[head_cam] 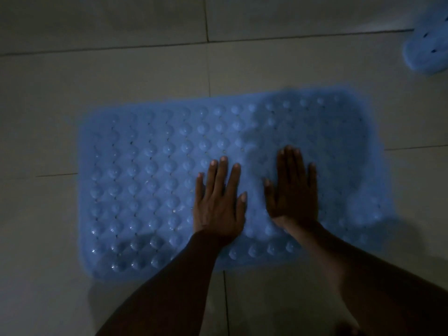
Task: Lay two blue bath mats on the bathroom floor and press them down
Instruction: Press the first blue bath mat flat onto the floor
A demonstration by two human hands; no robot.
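Fingers (223, 172) lie straight (slightly spread), left hand (218, 204) and right hand (293, 192) atop blue mat (145, 180).

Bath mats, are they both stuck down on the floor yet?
Not yet. One blue bath mat lies spread flat on the tiled floor. The left hand and right hand press flat on its middle, fingers straight. The second blue mat sits apart at the top right edge, only partly in view, so it seems yet to be laid and pressed.
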